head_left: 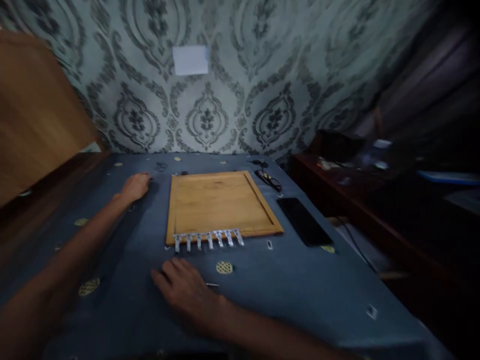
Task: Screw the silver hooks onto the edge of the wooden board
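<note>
My left hand is on the blue cloth left of a wooden board, fingers curled together; whatever is inside them, if anything, is hidden. My right hand lies palm down in front of the board, fingers loosely bent and partly apart. A thin silver rod shows beside it; its other end is hidden behind the hand, and I cannot tell whether they touch. The board is light brown with a raised rim. Along its front edge sits a row of several small silver metal pieces, sticking out past the rim.
A black phone and eyeglasses lie right of the board. A small, blurred metal object lies beyond my left hand. Patterned blue cloth covers the table. A brown wooden panel stands left; a dark red desk stands right.
</note>
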Available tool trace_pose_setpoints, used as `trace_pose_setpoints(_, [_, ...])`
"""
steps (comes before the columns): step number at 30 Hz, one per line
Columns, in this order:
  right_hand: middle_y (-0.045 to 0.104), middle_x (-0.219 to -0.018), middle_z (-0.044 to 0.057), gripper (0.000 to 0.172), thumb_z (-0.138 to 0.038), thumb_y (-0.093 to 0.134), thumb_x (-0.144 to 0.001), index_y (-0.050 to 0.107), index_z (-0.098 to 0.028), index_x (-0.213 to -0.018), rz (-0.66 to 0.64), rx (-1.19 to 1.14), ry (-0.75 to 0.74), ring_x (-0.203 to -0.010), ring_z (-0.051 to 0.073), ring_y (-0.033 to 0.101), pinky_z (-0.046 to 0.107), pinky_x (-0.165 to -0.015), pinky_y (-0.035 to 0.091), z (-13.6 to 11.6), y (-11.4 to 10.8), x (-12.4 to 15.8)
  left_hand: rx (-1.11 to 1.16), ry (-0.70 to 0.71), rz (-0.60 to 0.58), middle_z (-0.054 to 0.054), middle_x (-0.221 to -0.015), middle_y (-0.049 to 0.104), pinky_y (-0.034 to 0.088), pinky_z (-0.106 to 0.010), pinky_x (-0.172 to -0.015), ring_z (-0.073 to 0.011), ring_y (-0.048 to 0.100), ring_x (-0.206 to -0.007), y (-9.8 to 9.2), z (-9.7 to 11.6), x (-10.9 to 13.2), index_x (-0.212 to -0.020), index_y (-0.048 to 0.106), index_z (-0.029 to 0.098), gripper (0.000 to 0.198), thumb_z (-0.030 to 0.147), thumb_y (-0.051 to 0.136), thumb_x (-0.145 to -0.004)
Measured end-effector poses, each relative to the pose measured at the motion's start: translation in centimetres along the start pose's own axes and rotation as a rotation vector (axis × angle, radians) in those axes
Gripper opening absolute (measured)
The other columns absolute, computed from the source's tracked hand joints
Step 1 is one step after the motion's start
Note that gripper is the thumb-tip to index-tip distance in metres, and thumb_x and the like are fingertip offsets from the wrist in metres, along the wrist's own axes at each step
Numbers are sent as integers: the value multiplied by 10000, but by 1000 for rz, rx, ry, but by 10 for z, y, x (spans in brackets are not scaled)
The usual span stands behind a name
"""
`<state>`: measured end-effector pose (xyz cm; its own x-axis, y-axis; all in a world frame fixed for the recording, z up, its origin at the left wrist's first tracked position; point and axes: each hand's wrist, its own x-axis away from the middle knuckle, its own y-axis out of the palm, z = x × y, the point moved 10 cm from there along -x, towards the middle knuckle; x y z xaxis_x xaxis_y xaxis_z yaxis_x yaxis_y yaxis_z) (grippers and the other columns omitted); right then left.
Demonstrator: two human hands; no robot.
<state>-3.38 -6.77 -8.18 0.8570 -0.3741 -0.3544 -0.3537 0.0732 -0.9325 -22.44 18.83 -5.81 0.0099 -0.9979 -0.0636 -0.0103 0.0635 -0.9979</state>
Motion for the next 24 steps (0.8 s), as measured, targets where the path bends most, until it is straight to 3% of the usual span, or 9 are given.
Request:
trace_pose_setpoints(5, [675,-902,54,165,-199,658,-991,638,-133,-1140,110,11,-40,-850,214,611,343,-736,541,-1,8,3,50,-74,97,-116,-1335,647,596,-474,-982,-247,665,-1159,-21,-22,-13,-1322,624,168,404,399,656,-992])
trace_pose_setpoints(9, [677,-874,43,164,-252,630,-1027,645,-156,-1158,140,19,-43,-831,205,606,334,-718,513,1,14,1,94,-80,163,-117,-1343,642,596,-478,-982,-252,663,-1165,-28,-18,-22,-1333,617,167,418,400,659,-990])
trace_pose_setpoints(15, [668,-815,-1,146,-248,699,-984,643,-182,-1101,270,8,-20,-775,190,583,328,-694,478,5,10,4,70,-80,152,-119,-1349,640,595,-478,-985,-250,661,-1167,-14,-3,-48,-1336,617,170,416,398,658,-991])
trace_pose_setpoints(19, [688,-853,11,199,-259,716,-966,628,-188,-1130,218,-33,1,-822,200,596,334,-722,477,6,16,4,18,-109,104,-116,-1339,645,596,-474,-982,-248,663,-1162,-3,-5,-55,-1326,622,171,408,400,658,-990])
trace_pose_setpoints(24, [685,-880,27,140,-246,678,-978,629,-185,-1094,204,-19,39,-831,208,614,337,-718,497,7,13,5,6,-131,88,-116,-1336,646,597,-474,-979,-248,664,-1160,3,-6,-50,-1327,621,169,411,400,660,-989])
